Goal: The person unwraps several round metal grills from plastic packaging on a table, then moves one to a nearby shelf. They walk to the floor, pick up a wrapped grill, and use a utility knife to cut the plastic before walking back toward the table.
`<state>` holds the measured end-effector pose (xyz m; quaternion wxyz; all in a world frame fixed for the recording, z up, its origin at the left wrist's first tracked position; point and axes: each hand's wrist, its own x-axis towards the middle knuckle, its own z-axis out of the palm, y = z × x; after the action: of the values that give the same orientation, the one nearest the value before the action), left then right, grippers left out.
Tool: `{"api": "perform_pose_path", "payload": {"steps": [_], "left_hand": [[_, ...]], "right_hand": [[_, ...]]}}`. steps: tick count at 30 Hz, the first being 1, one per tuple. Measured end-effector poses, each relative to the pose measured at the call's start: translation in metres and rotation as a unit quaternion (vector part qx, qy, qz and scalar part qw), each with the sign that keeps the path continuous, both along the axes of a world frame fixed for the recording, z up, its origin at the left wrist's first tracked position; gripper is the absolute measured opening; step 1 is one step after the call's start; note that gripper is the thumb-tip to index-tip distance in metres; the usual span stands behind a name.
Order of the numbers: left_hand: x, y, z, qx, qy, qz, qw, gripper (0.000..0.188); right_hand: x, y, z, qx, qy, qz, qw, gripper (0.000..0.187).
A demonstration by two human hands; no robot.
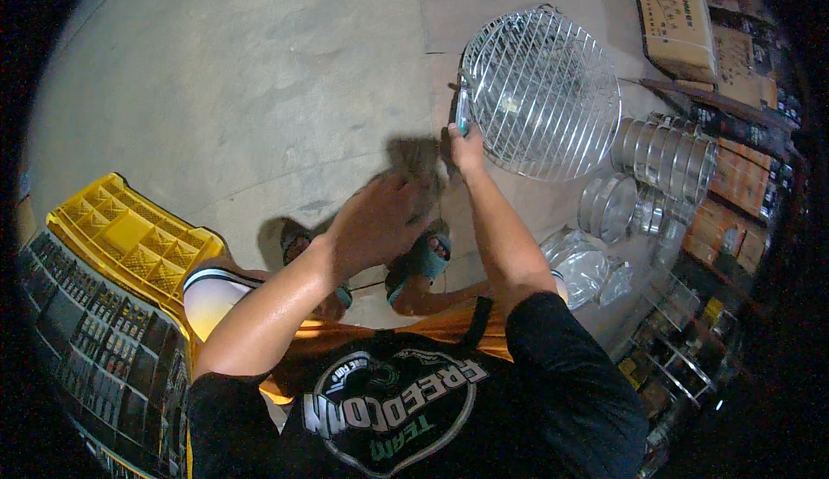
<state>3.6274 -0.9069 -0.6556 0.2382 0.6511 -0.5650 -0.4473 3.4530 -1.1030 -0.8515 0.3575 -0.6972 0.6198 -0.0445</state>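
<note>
My right hand is closed around the end of a slim silvery handle with a teal part, at the left rim of a round wire rack. Whether this handle belongs to the rack or is a separate tool, I cannot tell. The shiny rack has many parallel bars, with more metal seen through them. My left hand hangs over the floor in front of my body, away from the rack. It is dark and smeared, and its fingers cannot be made out.
On the right stand stacked round metal rings, with clear plastic-wrapped items closer to me. Cardboard boxes line the far right. A yellow plastic crate stands at my left beside a dark slatted stack. Concrete floor stretches ahead.
</note>
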Motion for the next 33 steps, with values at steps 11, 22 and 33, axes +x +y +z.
{"api": "perform_pose_path", "payload": {"steps": [11, 22, 33], "left_hand": [[0.0, 0.008, 0.003, -0.011, -0.09, -0.028, 0.995, 0.045], [-0.004, 0.009, 0.008, -0.019, -0.089, -0.026, 0.996, 0.039], [-0.008, 0.014, 0.006, -0.038, -0.112, -0.004, 0.993, 0.036]], "right_hand": [[0.031, 0.014, 0.012, 0.028, -0.036, -0.118, 0.992, 0.044], [0.014, 0.006, -0.019, 0.064, -0.031, -0.116, 0.991, 0.063], [0.008, 0.011, -0.02, 0.14, -0.152, -0.132, 0.97, 0.053]]}}
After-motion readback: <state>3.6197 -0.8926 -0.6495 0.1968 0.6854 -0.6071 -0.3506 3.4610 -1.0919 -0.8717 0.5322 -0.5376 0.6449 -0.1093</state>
